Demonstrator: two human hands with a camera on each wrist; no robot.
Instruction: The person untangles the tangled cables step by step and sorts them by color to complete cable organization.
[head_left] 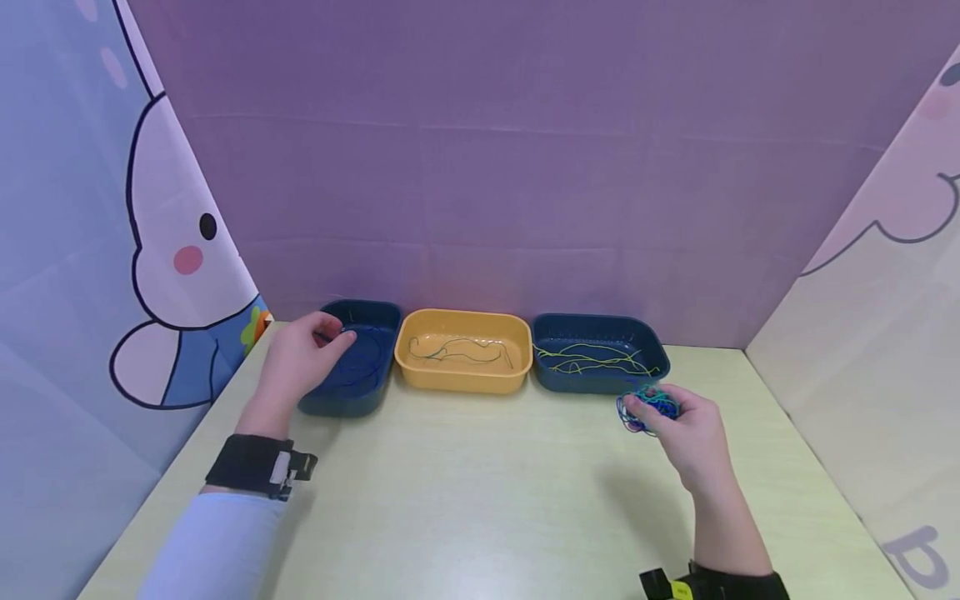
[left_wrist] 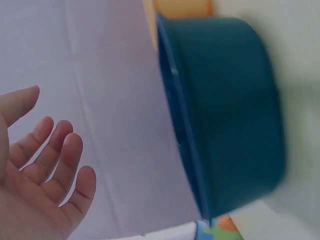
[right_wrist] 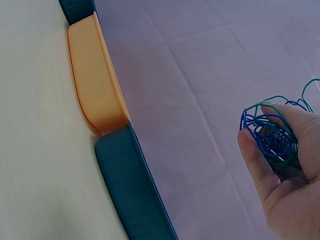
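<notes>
My right hand (head_left: 693, 429) holds a tangled bundle of blue and green cords (head_left: 651, 408) in front of the right dark blue bin (head_left: 600, 387). In the right wrist view, loops of the bundle (right_wrist: 275, 135) stick out between thumb and fingers. My left hand (head_left: 303, 354) hovers over the near-left rim of the left dark blue bin (head_left: 345, 407). Seen from the left wrist, its fingers (left_wrist: 67, 155) are loosely spread with nothing between them. Thin blue cord (head_left: 363, 354) lies faintly visible inside that left bin.
Between the dark bins stands a yellow bin (head_left: 462, 382) with thin greenish cords (head_left: 465, 350) inside. Yellow cords (head_left: 592, 360) lie in the right bin, one end over its left rim. Behind the row rises a purple cloth (head_left: 510, 183); printed panels flank the pale table (head_left: 480, 492).
</notes>
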